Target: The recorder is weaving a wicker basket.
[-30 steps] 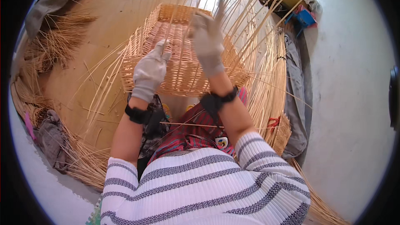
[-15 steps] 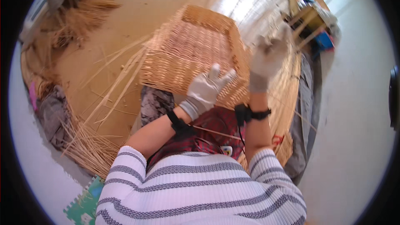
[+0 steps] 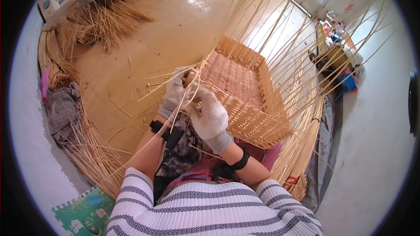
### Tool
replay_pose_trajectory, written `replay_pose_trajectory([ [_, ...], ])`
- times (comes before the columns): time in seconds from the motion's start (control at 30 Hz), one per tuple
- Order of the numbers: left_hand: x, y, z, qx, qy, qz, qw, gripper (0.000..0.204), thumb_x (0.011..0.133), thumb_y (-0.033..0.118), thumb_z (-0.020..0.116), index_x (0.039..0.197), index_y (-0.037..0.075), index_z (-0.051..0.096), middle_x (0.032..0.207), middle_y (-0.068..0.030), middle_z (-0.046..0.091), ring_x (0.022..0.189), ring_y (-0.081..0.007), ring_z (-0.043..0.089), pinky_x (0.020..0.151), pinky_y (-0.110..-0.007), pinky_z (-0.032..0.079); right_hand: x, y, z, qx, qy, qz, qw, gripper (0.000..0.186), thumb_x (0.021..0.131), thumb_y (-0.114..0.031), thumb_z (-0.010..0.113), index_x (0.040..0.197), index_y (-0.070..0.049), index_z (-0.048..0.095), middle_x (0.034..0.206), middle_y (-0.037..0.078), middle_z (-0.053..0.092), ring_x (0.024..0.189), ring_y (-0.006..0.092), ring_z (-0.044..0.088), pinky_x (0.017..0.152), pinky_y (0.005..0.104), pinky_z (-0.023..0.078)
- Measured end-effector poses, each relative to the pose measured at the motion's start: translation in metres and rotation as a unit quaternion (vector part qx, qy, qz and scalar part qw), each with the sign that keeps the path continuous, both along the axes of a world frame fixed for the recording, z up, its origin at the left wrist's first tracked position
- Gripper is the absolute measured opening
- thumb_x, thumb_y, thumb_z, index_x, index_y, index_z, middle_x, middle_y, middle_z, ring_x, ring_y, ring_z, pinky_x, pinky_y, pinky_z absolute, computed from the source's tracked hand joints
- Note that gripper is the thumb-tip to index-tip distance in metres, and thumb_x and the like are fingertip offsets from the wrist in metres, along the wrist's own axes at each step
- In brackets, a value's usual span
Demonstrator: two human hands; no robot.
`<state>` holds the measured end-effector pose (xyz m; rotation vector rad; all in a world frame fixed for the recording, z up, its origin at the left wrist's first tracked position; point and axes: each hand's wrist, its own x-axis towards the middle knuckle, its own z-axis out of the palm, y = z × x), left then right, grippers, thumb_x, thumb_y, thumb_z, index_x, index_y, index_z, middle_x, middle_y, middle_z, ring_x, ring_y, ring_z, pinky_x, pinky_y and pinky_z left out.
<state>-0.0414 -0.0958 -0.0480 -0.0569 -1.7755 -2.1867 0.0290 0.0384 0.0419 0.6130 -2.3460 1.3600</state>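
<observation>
A rectangular wicker basket (image 3: 249, 116) in progress rests tilted at my lap, its woven base and low walls showing. Long pale willow rods (image 3: 302, 35) stand up and fan out from its rim. At the basket's left corner, my gloved left hand (image 3: 172, 98) is closed round some willow strands (image 3: 186, 94). My gloved right hand (image 3: 210, 113) meets it there, thumb and fingers bent in on the same strands. Loose strand ends trail down to the left past both hands. The exact grip of the fingertips is partly hidden.
Bundles of willow rods lie at the far left (image 3: 105, 22), near left (image 3: 94, 157) and along the right (image 3: 302, 118). Grey cloths (image 3: 63, 109) cover some. Cut pieces litter the floor (image 3: 153, 30). A green foam mat (image 3: 85, 214) lies at lower left; a cluttered bench (image 3: 339, 57) stands far right.
My left hand has left the near wall, and my blurred right hand has come over from the right; both now meet at the left corner. The basket sits farther right, its upright rods plainly visible.
</observation>
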Motion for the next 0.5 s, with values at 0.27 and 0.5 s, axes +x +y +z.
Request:
replay_pose_trajectory([
  [0.27, -0.021, -0.029, -0.005, -0.112, 0.073, -0.124, 0.983, 0.027, 0.090, 0.009, 0.077, 0.115, 0.008, 0.066, 0.112, 0.0019, 0.052, 0.096, -0.0083, 0.052, 0.081, -0.023, 0.048, -0.001, 0.000, -0.018, 0.073, 0.142, 0.107, 0.981, 0.028, 0.083, -0.009, 0.080, 0.110, -0.004, 0.072, 0.098, 0.012, 0.075, 0.089, 0.0306, 0.073, 0.077, 0.0388, 0.058],
  [0.5, -0.024, -0.034, -0.002, -0.180, 0.066, -0.137, 0.972, 0.027, 0.089, 0.017, 0.081, 0.109, 0.006, 0.066, 0.102, -0.0005, 0.049, 0.095, -0.0125, 0.052, 0.085, -0.026, 0.046, -0.009, 0.062, -0.061, -0.370, -0.075, -0.024, 0.926, 0.028, 0.100, 0.001, 0.060, 0.128, -0.004, 0.059, 0.121, 0.013, 0.070, 0.092, 0.0193, 0.072, 0.071, 0.0287, 0.059],
])
